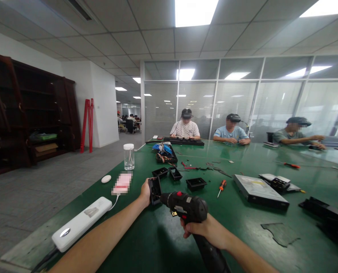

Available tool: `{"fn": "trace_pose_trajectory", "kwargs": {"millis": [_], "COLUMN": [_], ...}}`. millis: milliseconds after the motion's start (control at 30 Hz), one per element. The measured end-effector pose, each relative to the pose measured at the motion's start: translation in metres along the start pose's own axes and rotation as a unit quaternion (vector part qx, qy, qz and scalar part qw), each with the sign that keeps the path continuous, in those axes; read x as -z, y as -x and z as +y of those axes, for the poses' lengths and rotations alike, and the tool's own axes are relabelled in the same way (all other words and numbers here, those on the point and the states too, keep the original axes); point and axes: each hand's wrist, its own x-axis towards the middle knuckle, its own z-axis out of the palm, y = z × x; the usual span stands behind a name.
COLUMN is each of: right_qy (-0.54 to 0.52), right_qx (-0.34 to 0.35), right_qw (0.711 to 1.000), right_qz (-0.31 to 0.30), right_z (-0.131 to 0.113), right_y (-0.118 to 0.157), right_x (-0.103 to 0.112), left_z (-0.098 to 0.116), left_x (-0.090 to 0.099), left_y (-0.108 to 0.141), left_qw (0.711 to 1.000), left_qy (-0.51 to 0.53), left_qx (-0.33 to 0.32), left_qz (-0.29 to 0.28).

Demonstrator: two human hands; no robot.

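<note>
My left hand (146, 192) grips a black rectangular frame (155, 189) by its left side, holding it tilted up above the green table (140, 231). In my right hand (195, 227) is a black cordless drill (186, 206), its handle wrapped by my fingers. The drill points left, and its tip reaches the lower right part of the frame; whether it touches a screw is too small to tell. Behind the frame lie more black frames (195, 183). A small yellowish piece (174, 214) sits just under the drill.
A white power strip (83, 223), a clear jar (129, 157) and a pink pixelated item (122, 183) are on the left. To the right lie an orange screwdriver (222, 187), a disc drive (260, 191) and black parts (325, 212). Three people sit across the table.
</note>
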Motion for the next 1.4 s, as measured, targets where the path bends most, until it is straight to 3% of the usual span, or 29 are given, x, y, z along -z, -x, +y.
{"fn": "trace_pose_trajectory", "kwargs": {"millis": [533, 1033, 1400], "right_qy": [0.002, -0.008, -0.006], "right_qx": [0.003, 0.001, 0.002], "right_qw": [1.000, 1.000, 1.000], "right_qz": [-0.008, -0.005, -0.004], "right_z": [0.0025, 0.0035, 0.0002], "right_y": [0.0003, 0.0003, 0.0003], "right_x": [0.0020, 0.0015, 0.0002], "left_z": [-0.0009, 0.0010, -0.0010], "left_x": [0.0000, -0.0018, -0.0005], "left_y": [-0.0015, 0.0022, -0.0003], "left_qw": [1.000, 1.000, 1.000], "left_qy": [-0.009, -0.015, -0.013], "left_qx": [-0.017, 0.006, 0.004], "left_qz": [0.003, 0.021, 0.004]}}
